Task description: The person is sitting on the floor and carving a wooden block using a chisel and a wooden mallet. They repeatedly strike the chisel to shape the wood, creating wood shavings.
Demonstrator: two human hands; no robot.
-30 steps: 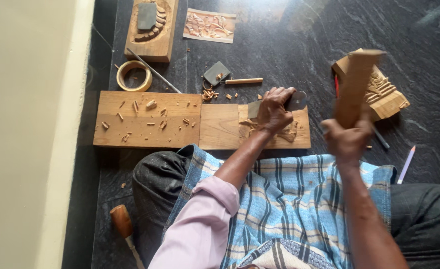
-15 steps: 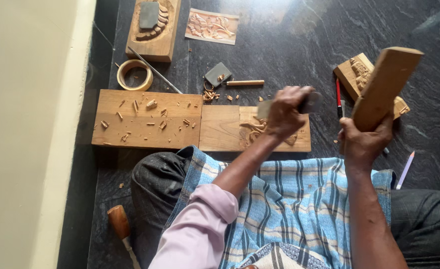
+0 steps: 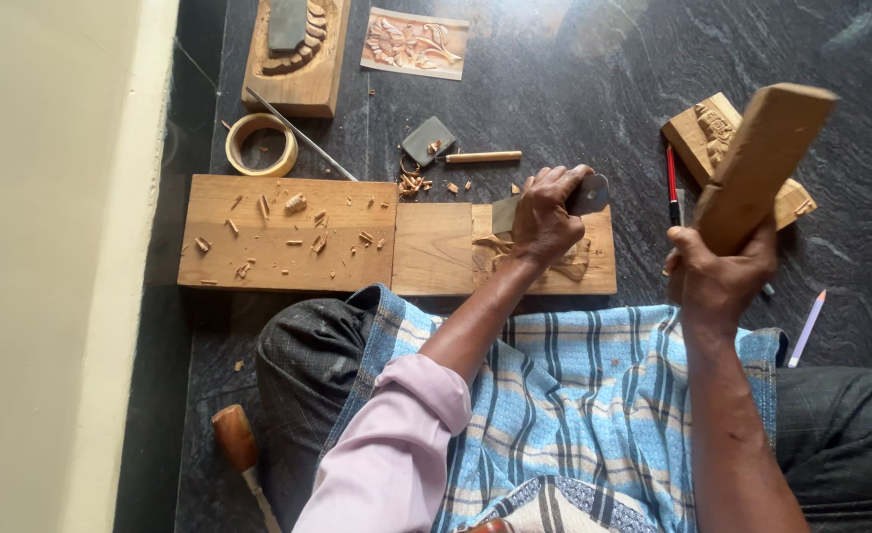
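My left hand (image 3: 544,212) grips a flat metal chisel (image 3: 503,212) whose blade rests on the carved part of a wooden plank (image 3: 436,252) lying on the dark floor in front of my lap. My right hand (image 3: 717,276) is raised to the right of the plank and holds a long wooden mallet block (image 3: 761,163), tilted up and to the right. Wood chips (image 3: 298,232) are scattered over the plank's left half.
On the floor beyond the plank lie a tape ring (image 3: 261,144), a thin metal rod (image 3: 303,136), a small chisel with a wooden handle (image 3: 480,156), a carved block (image 3: 296,54) and a carved relief panel (image 3: 414,43). Another carved block (image 3: 707,133), a red pencil (image 3: 671,183) and a wooden-handled tool (image 3: 238,444) lie nearby.
My right hand has swung the wooden block from near vertical further out to the right and tilted it. My left hand stays on the chisel at the plank.
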